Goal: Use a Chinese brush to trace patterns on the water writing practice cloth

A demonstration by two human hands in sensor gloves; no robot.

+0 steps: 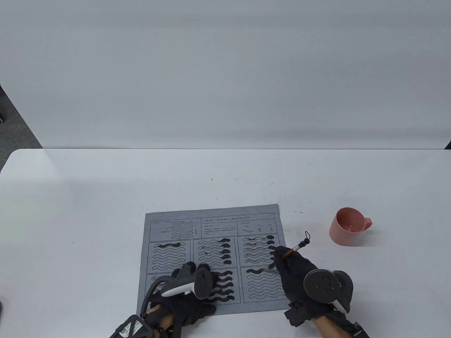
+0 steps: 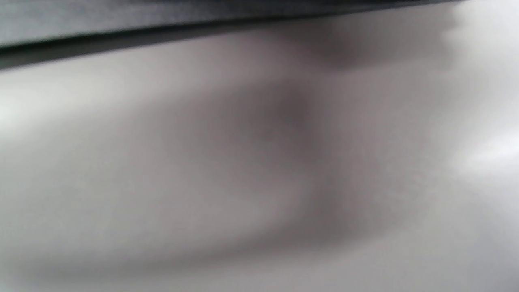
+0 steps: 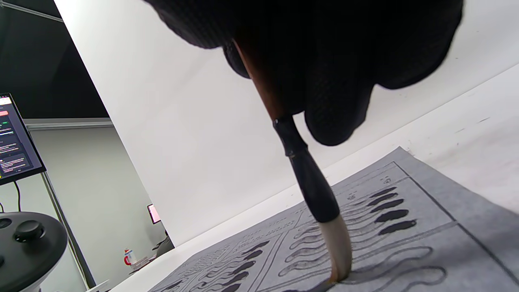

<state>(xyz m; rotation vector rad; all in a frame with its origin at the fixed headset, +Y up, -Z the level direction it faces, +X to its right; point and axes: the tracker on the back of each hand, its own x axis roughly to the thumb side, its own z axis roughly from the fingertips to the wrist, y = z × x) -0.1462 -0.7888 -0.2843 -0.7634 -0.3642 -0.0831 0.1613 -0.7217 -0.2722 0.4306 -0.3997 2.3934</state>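
So the big white table [image 1: 105, 197] takes up most of the shot, with a plain pale wall behind it, and in the right wrist view you can spot a monitor [image 3: 16, 138] off to the side plus some blurry room clutter further back. Lying flat near the front edge is the grey practice cloth [image 1: 211, 260], printed with boxes of wavy lines. Progress-wise I'd say it's maybe halfway: the top-left box has one dark stroke, the middle and right top boxes have several short wet blobs, the bottom-middle box looks mostly filled in, and the bottom-right box only has its first wave started, so there are plenty of pale outlines left to go. A pink cup [image 1: 347, 226] sits on the table well off to the right of the cloth, presumably the water. The left hand [image 1: 186, 292] rests on the bottom-left part of the cloth, looks like it's pinning it down, but I can't tell how the fingers lie because the tracker covers them, and the left wrist view is just grey blur. The right hand [image 1: 299, 274] pinches the brush [image 1: 294, 249] between its fingertips [image 3: 336, 117], handle tilted up and to the right, and the pale tip [image 3: 338, 251] is touching the cloth right on that top wave of the bottom-right box, bending a bit where it presses down.
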